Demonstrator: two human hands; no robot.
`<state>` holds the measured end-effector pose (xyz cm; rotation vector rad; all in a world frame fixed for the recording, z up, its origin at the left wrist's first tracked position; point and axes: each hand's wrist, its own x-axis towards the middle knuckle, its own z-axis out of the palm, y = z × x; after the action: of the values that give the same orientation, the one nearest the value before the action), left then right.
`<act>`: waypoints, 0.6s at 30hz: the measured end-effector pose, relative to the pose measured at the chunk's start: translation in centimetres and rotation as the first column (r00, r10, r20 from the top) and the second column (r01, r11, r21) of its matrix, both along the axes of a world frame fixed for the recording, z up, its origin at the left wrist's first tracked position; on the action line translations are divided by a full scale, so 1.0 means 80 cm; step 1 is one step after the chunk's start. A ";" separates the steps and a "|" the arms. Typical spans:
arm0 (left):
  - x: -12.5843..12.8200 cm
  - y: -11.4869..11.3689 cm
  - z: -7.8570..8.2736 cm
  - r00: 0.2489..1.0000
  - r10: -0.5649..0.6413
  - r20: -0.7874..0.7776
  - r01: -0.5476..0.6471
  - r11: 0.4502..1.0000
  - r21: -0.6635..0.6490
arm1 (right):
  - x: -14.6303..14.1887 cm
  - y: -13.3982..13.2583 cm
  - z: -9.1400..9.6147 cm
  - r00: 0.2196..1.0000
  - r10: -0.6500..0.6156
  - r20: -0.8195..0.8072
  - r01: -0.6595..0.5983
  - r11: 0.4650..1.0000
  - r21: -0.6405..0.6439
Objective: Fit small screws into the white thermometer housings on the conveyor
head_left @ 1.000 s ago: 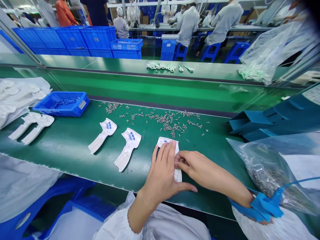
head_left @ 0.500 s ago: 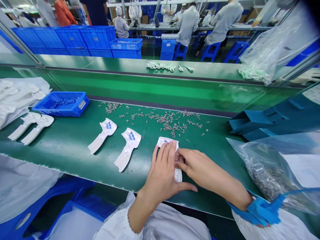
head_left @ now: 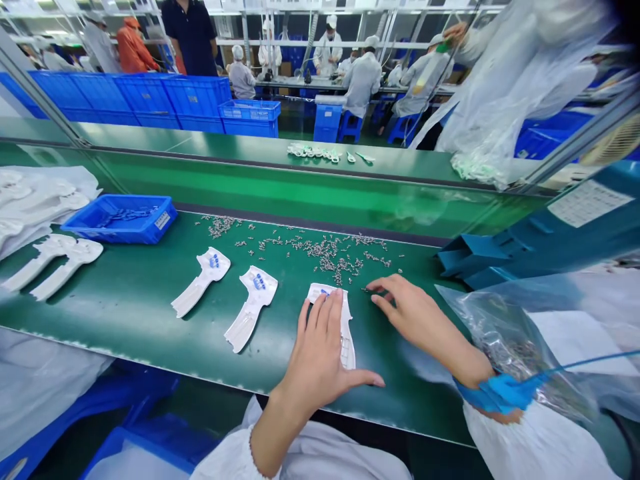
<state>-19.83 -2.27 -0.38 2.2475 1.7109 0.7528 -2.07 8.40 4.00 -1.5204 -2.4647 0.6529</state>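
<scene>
My left hand (head_left: 320,347) lies flat, fingers stretched out, on a white plastic handle-shaped part (head_left: 345,333) near the table's front edge. My right hand (head_left: 410,310) reaches forward with fingers spread, its fingertips at the near edge of a scatter of small metal pieces (head_left: 330,253); it holds nothing that I can see. Two more white parts with blue inserts (head_left: 203,280) (head_left: 253,303) lie to the left.
A blue tray (head_left: 120,219) sits at the left, with more white parts (head_left: 50,260) beside it. A clear bag of metal pieces (head_left: 520,347) lies at my right. A green conveyor (head_left: 300,187) runs behind. Other people work at far benches.
My right hand has left the white part and moved forward and right to the metal pieces. My left hand stays flat on the part. The view has tilted up slightly.
</scene>
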 end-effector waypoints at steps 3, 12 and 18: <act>0.000 0.000 0.000 1.000 0.003 -0.001 -0.003 1.000 -0.017 | 0.010 0.014 -0.023 0.998 -0.022 0.057 0.017 0.996 0.083; 0.000 0.000 0.002 1.000 -0.006 0.000 0.006 1.000 -0.013 | -0.009 0.006 -0.007 0.994 0.040 -0.102 -0.044 0.999 -0.031; -0.001 0.000 0.001 1.000 -0.007 -0.001 0.007 1.000 0.003 | -0.012 -0.020 0.029 0.957 0.093 -0.275 -0.172 0.944 -0.282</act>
<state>-19.87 -2.26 -0.26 2.2551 1.7030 0.7528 -3.04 6.84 6.30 -1.2636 -2.3603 1.2217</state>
